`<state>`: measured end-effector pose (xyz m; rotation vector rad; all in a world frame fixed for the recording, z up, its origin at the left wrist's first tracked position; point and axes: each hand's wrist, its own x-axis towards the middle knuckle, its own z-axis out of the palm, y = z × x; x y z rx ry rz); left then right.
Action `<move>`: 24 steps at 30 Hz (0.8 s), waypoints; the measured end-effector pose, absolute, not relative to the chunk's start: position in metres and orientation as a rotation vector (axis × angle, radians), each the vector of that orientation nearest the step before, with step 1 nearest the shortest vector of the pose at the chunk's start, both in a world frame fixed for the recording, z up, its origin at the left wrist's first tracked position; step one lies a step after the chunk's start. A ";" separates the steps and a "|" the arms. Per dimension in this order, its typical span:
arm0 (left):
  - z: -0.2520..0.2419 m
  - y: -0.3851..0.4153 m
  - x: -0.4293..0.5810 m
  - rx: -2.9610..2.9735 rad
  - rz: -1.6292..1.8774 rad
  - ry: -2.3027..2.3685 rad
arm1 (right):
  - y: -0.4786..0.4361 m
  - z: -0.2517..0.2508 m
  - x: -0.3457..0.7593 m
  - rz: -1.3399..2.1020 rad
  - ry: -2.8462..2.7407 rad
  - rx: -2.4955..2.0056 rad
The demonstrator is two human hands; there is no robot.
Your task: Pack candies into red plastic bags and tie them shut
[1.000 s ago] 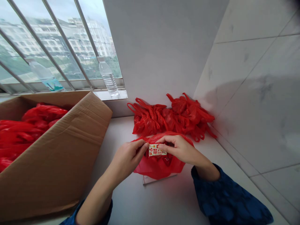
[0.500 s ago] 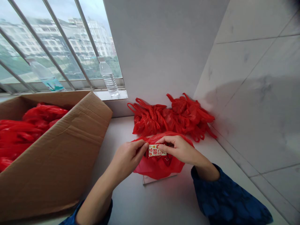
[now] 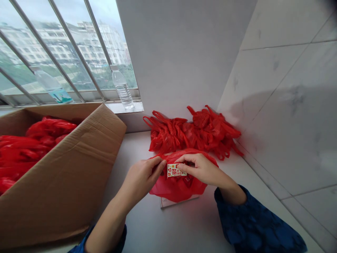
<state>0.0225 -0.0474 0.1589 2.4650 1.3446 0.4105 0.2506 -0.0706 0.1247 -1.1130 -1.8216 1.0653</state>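
A red plastic bag (image 3: 176, 191) lies open on the white surface in front of me. Inside its mouth is a small white packet (image 3: 172, 171) printed with red characters and flowers. The thumb and fingers of my right hand (image 3: 201, 168) pinch the packet's right end. My left hand (image 3: 144, 175) has thumb and forefinger pressed together at the bag's left rim, right beside the packet's left end. Other red-wrapped pieces in the bag are partly hidden under the packet and my right hand. A flat pale object (image 3: 167, 202) with faint lettering shows from beneath the bag.
Behind the bag, crumpled red plastic bags (image 3: 195, 130) are heaped against the wall. On the left stands a cardboard box (image 3: 65, 175) holding more red bags (image 3: 23, 151). A clear water bottle (image 3: 122, 88) and a labelled bottle (image 3: 54, 86) stand by the barred window. A tiled wall (image 3: 297, 116) borders the right.
Almost nothing differs. Both hands keep their places at the bag and packet; the view has shifted very slightly.
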 end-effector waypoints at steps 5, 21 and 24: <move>0.159 -0.047 0.021 2.454 0.396 1.373 | -0.071 0.126 0.250 1.044 -1.850 -1.103; 0.158 -0.047 0.021 2.465 0.401 1.391 | -0.074 0.126 0.250 1.074 -1.825 -1.079; 0.157 -0.047 0.021 2.479 0.404 1.374 | -0.073 0.128 0.251 1.062 -1.813 -1.098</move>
